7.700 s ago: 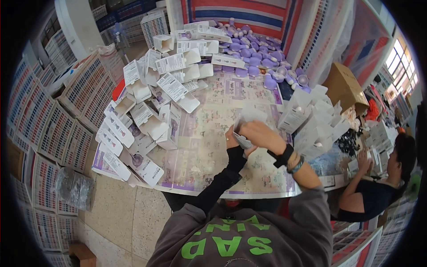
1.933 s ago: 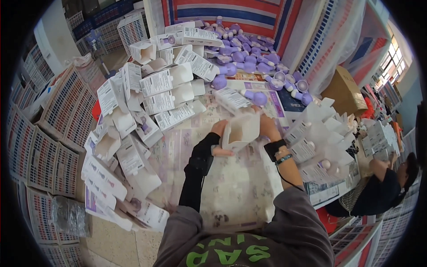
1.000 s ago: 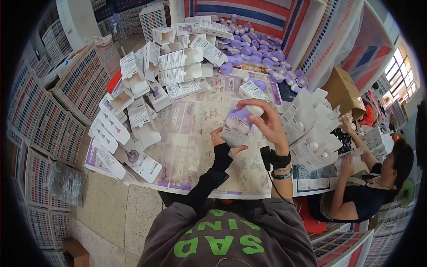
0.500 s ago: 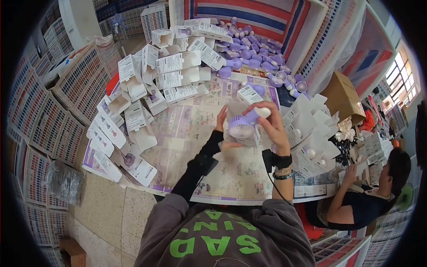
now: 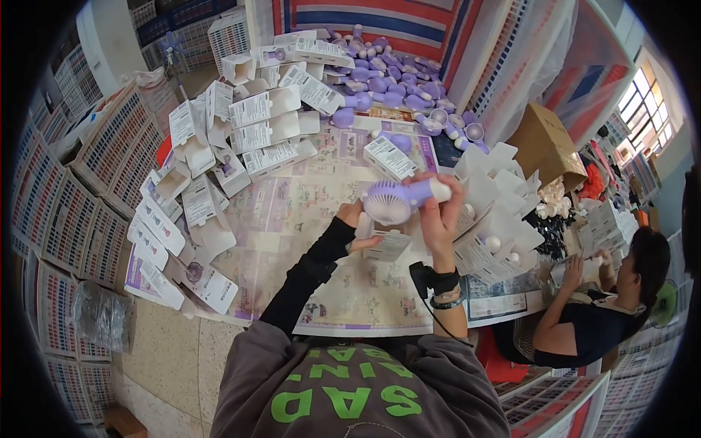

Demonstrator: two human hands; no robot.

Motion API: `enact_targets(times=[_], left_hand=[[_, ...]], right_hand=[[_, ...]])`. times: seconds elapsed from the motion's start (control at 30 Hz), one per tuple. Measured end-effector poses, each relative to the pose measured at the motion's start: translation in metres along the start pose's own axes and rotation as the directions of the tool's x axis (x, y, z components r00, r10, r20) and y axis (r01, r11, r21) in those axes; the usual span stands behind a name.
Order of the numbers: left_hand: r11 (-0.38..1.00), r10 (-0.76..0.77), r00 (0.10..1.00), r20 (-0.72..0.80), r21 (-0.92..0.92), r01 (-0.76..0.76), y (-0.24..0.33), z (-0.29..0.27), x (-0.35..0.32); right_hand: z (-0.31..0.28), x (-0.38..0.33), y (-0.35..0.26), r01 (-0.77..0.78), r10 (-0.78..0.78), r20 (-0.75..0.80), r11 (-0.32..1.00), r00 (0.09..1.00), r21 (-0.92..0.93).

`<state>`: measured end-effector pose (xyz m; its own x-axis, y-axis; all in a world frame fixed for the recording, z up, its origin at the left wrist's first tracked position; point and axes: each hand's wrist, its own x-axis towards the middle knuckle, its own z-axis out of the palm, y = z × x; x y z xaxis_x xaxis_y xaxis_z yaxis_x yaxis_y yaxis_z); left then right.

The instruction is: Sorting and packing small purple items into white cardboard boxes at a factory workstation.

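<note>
My right hand [image 5: 442, 219] grips a purple handheld fan [image 5: 388, 203] by its white-tipped handle, over the middle of the table. The fan lies nearly level, its round grille to the left. Just below the grille, my left hand [image 5: 355, 229] has its fingers and thumb around a white box [image 5: 388, 245]. The fan hides the box's upper part, so I cannot tell whether they touch. Past the fan, a closed-looking white box [image 5: 391, 158] rests on the table, with another purple fan [image 5: 399, 141] behind it.
Many white boxes [image 5: 264, 107] with raised flaps crowd the table's left side. A heap of purple fans [image 5: 398, 84] lies at the back. Upright open boxes [image 5: 491, 241] holding fans stand at right. A co-worker [image 5: 584, 321] sits beyond them. A patterned sheet [image 5: 292, 219] covers the table.
The fan's handle has swung down, leaving the fan nearly level. The box in my left hand now shows lower, beneath the fan. The whole view has shifted slightly.
</note>
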<state>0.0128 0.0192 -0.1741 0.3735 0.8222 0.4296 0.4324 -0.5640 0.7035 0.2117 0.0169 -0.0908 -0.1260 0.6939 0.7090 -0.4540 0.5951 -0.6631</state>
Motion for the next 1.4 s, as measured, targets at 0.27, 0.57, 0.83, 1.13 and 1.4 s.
enact_targets(times=[0.27,0.57,0.83,1.13,1.4], left_hand=[[0.967,0.02,0.999,-0.029,-0.252,-0.027,0.006,-0.009,-0.017],[0.986,0.086,0.995,0.043,-0.15,-0.078,0.01,-0.006,-0.012],[0.971,0.217,0.976,-0.026,-0.099,-0.219,0.009,0.014,-0.017],[0.89,0.223,0.975,0.011,-0.411,-0.199,-0.012,0.043,-0.008],[0.709,0.291,0.956,-0.042,-0.662,-0.244,0.018,0.181,0.061]], right_hand=[[-0.019,-0.004,-0.023,-0.049,0.173,0.261,0.906,0.95,-0.42],[-0.018,0.018,-0.045,0.127,0.286,0.428,0.689,0.857,-0.714],[-0.016,-0.022,-0.027,0.463,-0.065,0.46,0.205,0.885,-0.862],[-0.019,-0.056,-0.029,0.294,0.19,0.316,0.139,0.929,-0.946],[-0.034,-0.047,-0.105,0.114,-0.318,0.067,0.132,0.946,-0.985]])
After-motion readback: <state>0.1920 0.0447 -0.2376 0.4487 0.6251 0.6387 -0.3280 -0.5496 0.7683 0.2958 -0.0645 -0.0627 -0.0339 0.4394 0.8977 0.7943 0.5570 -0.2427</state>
